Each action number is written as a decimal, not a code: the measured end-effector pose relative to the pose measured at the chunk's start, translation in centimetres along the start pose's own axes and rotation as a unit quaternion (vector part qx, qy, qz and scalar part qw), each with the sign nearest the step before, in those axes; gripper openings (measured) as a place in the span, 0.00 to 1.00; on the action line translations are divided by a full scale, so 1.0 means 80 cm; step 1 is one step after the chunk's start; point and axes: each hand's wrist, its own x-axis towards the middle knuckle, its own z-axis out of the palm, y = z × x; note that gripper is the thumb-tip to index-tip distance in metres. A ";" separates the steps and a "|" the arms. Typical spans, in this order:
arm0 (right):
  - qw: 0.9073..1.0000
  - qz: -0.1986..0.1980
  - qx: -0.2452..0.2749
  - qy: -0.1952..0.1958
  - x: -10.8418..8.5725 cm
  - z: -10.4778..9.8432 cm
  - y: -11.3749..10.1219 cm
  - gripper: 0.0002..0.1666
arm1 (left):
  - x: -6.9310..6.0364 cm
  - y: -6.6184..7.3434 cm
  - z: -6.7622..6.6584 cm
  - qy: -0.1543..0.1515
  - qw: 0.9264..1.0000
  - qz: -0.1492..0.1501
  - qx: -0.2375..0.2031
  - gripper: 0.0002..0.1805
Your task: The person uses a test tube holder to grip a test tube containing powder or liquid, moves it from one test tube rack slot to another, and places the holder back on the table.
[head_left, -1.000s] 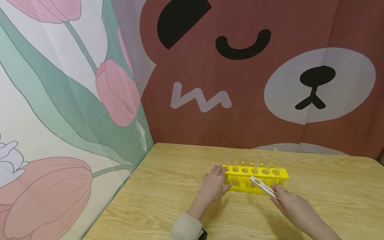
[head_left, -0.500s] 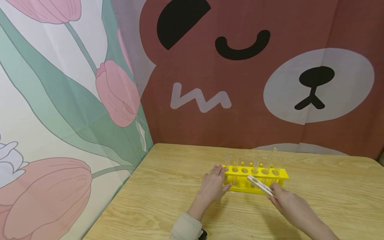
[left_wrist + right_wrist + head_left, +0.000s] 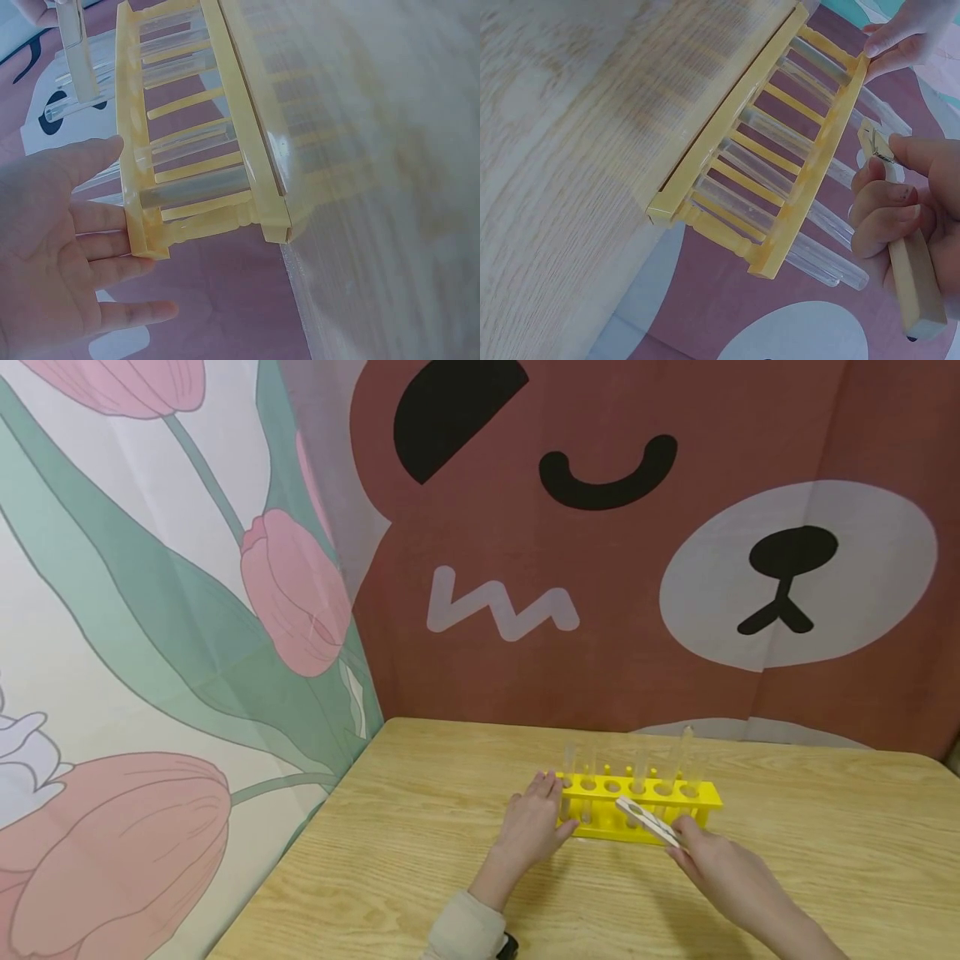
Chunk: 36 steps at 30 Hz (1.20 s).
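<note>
The yellow test tube rack (image 3: 622,837) stands on the table and holds several clear tubes (image 3: 639,770); one near its right end leans and rises above the others. At the rack's left end my left hand (image 3: 528,828) touches the top plate, its fingers spread and fairly straight in the left wrist view (image 3: 67,240). My right hand (image 3: 731,872) grips a wooden test tube clamp (image 3: 647,821), its tip in front of the rack's middle. In the right wrist view, fingers curl round the clamp's handle (image 3: 915,289), and no tube is in its jaws.
The wooden table (image 3: 420,827) reaches back to a hanging cloth (image 3: 487,685) with a brown bear face. On the left hangs a cloth with pink tulips (image 3: 292,593). A dark object (image 3: 507,946) shows by the left sleeve.
My right hand and the clamp have shifted slightly to the left along the rack's front. The left hand and the rack stay where they were.
</note>
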 end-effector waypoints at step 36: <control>1.000 0.001 -0.004 0.001 0.009 0.002 0.000 0.12 | 0.001 0.000 0.000 -0.003 1.000 -0.001 0.002 0.34</control>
